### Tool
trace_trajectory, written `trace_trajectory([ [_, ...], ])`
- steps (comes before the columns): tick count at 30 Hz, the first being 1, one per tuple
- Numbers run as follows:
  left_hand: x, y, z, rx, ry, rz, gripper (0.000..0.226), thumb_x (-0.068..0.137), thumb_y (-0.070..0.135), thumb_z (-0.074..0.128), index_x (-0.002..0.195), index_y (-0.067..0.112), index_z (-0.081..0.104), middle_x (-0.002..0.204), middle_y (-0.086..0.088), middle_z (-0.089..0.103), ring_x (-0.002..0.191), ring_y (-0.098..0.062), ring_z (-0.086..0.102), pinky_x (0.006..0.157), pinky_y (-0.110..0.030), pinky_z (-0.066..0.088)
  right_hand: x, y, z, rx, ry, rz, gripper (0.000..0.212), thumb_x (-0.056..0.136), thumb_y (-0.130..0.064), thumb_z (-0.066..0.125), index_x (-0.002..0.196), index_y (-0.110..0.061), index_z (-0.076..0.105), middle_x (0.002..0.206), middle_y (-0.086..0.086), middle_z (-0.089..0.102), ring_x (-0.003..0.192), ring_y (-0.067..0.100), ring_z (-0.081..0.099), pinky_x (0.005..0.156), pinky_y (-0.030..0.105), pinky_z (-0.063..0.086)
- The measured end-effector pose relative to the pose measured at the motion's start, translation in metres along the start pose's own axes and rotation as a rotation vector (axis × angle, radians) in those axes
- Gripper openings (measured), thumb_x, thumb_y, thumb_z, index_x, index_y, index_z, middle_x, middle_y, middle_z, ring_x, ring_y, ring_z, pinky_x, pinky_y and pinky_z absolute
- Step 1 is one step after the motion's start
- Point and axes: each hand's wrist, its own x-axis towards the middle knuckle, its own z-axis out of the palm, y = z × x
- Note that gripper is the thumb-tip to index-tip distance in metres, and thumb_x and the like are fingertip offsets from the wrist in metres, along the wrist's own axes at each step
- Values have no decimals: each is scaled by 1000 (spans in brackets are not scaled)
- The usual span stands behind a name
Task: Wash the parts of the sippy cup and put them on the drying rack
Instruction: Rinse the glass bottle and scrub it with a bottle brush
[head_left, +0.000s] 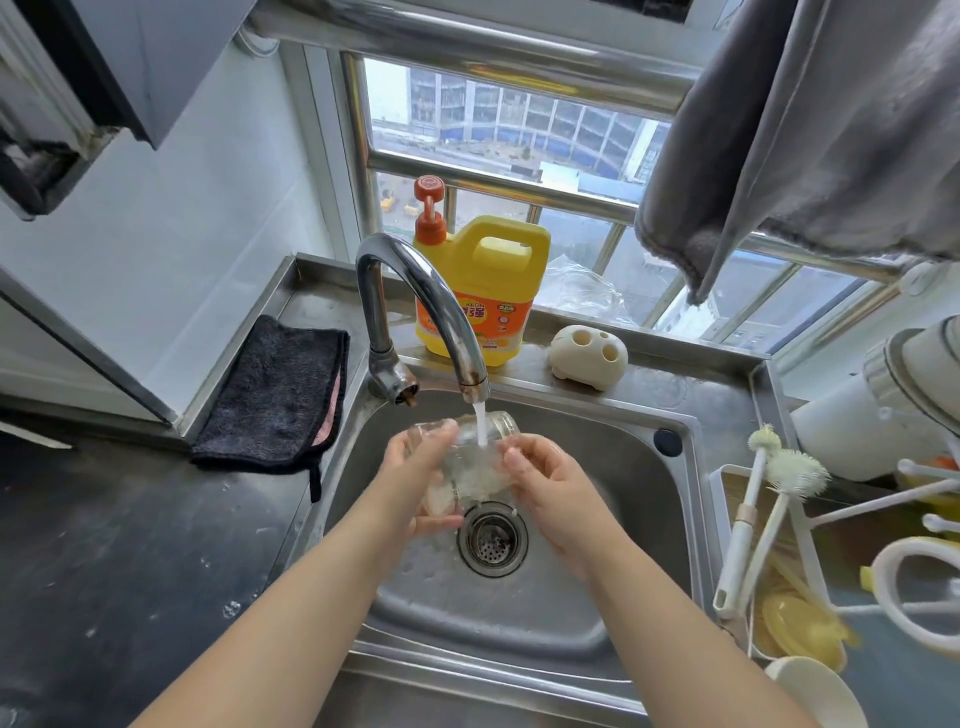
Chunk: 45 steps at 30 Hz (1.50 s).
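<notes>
Over the steel sink (613, 467), directly under the running tap (415, 291), a clear cup body (467, 462) lies on its side above the drain strainer (492, 540); left hand (415, 467) grips its base end, right hand (545, 478) curls round the open end. Best practice, by my judgement: rotate it slowly so the stream sweeps all inner walls, keeping 2 firm grips since wet smooth plastic is slippery. Drying rack (831, 509) at right holds white bristled brushes (779, 467).

Barred window (519, 156) behind steel counter (130, 545) — daylight, white wall (208, 208) left, grey towel (805, 130) hanging right.
</notes>
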Motion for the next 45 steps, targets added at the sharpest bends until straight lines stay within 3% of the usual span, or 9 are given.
trace_trajectory([
  [3, -2, 0, 0, -36, -34, -115, 54, 81, 60, 61, 124, 31, 47, 120, -5, 56, 94, -33, 69, 78, -41, 58, 0, 2, 0, -109, 66, -21, 13, 97, -21, 52, 95, -14, 63, 74, -8, 67, 76, 6, 60, 82, 27, 47],
  [8, -5, -11, 1, 10, -67, 80, 97, 51, 50, 84, 135, 49, 35, 136, 2, 44, 121, -20, 52, 101, -50, 45, 9, -8, -1, -77, 164, 68, 26, 98, -28, 48, 81, -14, 62, 60, -6, 63, 63, 10, 58, 72, 27, 48],
  [15, -7, 3, 8, 56, -5, -27, 32, 89, 46, 58, 113, 25, 54, 114, -9, 62, 93, -30, 66, 71, -44, 59, 7, -4, -1, 1, 111, 40, 36, 97, -34, 49, 94, -2, 64, 84, 5, 64, 78, 14, 57, 77, 26, 47],
  [20, -11, 5, 8, -42, 35, -231, 51, 92, 60, 41, 119, 20, 55, 111, -19, 63, 92, -37, 67, 66, -40, 60, 3, -2, -1, -50, 103, -2, 27, 95, -29, 54, 86, -8, 67, 68, -5, 64, 68, 6, 58, 77, 23, 46],
  [26, -11, -9, 5, 0, -66, 61, 87, 60, 43, 84, 133, 44, 37, 133, -3, 50, 117, -24, 56, 93, -47, 51, 9, -7, -1, 22, 229, 77, 31, 95, -34, 54, 76, -11, 63, 60, -3, 62, 65, 14, 55, 74, 29, 45],
  [31, -14, 5, 5, -4, -6, -65, 50, 85, 52, 59, 125, 24, 47, 116, -12, 59, 91, -30, 67, 63, -35, 58, 0, -4, -2, 7, 67, -14, 20, 96, -24, 53, 98, -7, 65, 81, -4, 66, 76, 7, 61, 71, 16, 48],
  [34, -20, 6, 7, 35, -57, -131, 56, 81, 67, 52, 121, 28, 49, 114, -16, 61, 87, -30, 67, 69, -36, 59, -2, -2, -2, -81, 121, -9, 26, 98, -28, 48, 96, -7, 63, 75, -4, 60, 72, 6, 53, 69, 12, 44],
  [39, -20, 1, 8, 128, -106, 104, 101, 56, 57, 82, 140, 48, 26, 138, 3, 45, 121, -17, 52, 104, -46, 43, 6, -2, -1, -16, 236, 125, 29, 100, -32, 44, 93, -10, 61, 68, -1, 57, 68, 13, 53, 71, 25, 43],
  [45, -15, 3, 15, 232, -65, 273, 97, 57, 31, 88, 140, 29, 39, 128, 4, 58, 110, -9, 61, 95, -29, 50, 10, 0, 2, 483, 305, 564, 41, 103, -37, 32, 94, -6, 57, 49, -1, 48, 39, 8, 44, 90, 45, 51],
])
